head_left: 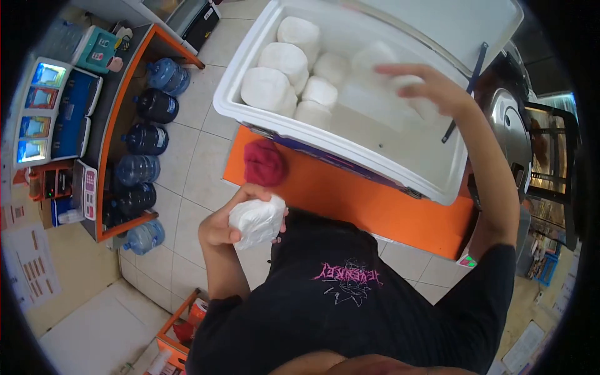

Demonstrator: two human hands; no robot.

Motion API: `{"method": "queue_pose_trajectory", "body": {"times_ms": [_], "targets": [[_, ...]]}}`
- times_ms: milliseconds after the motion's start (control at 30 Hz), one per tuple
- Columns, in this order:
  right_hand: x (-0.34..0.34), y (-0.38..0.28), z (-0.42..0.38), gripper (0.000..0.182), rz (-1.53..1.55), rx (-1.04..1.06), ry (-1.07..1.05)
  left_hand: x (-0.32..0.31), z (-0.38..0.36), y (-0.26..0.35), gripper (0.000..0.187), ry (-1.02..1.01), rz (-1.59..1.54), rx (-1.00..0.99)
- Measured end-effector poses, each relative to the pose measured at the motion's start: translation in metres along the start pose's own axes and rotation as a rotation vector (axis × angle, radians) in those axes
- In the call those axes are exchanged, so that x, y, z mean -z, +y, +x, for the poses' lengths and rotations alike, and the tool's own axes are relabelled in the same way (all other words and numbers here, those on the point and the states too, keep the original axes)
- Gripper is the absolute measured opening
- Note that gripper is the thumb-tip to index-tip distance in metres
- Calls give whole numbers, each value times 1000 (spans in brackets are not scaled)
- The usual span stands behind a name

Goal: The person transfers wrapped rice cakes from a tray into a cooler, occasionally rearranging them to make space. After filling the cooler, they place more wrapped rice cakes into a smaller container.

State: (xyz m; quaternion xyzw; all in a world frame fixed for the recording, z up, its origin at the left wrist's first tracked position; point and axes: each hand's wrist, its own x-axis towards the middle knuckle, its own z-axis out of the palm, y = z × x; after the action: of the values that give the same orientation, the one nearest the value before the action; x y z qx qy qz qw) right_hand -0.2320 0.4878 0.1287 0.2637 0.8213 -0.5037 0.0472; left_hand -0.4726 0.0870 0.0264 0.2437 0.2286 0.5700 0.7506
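A white wrapped block [257, 221] is in my left hand [226, 226], held in front of my black shirt. My right hand [431, 87] is over the right part of a large white cooler box [350, 147], its fingers stretched out and blurred, with nothing visible between them. Several white rounded bundles [284, 62] are stacked at the cooler's left end, and smaller ones lie beside them. A pale bundle shape near my right fingers is too blurred to make out. The cooler's lid [487, 25] is raised at the far side.
The cooler stands on an orange table [375, 215], with a red cloth [264, 162] at its near left. A dark bar [465, 94] crosses the cooler's right end. Large water bottles [145, 139] line a shelf on the left. A round metal appliance [509, 128] is at the right.
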Motion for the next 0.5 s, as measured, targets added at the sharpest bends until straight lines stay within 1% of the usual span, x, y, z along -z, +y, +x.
{"method": "queue_pose_trajectory", "body": {"times_ms": [33,100,133,200,233,300,333,400,433,500], "targets": [[-3,3,28,63,-17,-13,-41,3,-5,7,82,11,-5,-31],[-9,30,91,62,54,-20,-128,7,-14,16,80,23,-26,-64],[-12,24,110,62,55,-21,-117,11,-16,21,80,15,-22,-59],[-19,15,139,55,-216,-155,-86,23,-19,27,80,-9,10,-18],[-19,22,148,55,-205,-162,-82,28,-19,28,80,-10,7,-16],[-27,42,160,57,-100,-141,114,36,-16,30,81,-31,-45,-11],[-37,53,158,57,-91,-154,116,40,-13,31,81,-56,-94,-29],[-60,66,140,81,-68,-157,567,51,-5,33,81,-62,-124,-6],[-71,55,127,81,-68,-169,572,54,-1,33,81,-59,-148,10],[-95,22,111,104,632,-630,566,62,13,39,80,-79,-134,44]]}}
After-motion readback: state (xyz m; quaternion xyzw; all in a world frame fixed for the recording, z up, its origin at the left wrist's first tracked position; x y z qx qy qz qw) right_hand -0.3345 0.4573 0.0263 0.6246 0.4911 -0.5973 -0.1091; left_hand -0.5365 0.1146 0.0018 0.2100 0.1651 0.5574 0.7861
